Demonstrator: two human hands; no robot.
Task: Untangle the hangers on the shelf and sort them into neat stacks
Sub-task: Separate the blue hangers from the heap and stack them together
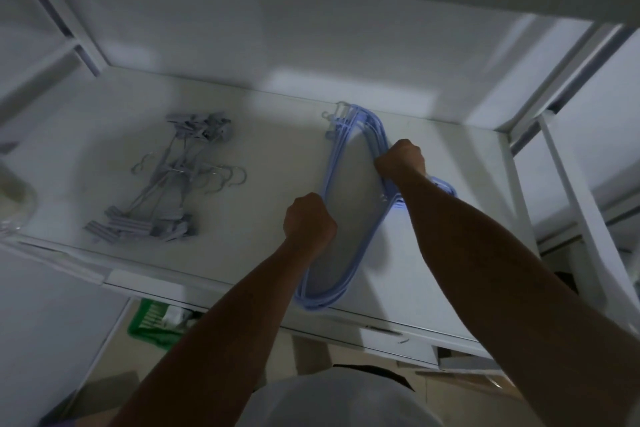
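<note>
Blue plastic hangers (330, 159) are lying at the right of the shelf (242, 253), my left hand (310, 218) and right hand (401, 158) both gripping them to square the stack; the grey clip hangers (162, 184) are probably needing untangling next.

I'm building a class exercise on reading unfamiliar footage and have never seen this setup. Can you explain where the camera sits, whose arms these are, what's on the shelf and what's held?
There is no machine: a person wears one wide-angle camera on the head, so you look down along their own two bare arms. The white shelf carries two groups of hangers. On the left lies a pile of grey clip hangers, untouched. On the right is a bundle of blue hangers, and both hands hold it: the left hand has its fingers curled round one side, the right hand grips the opposite side. Below the shelf a green basket shows. The light is dim.
</note>
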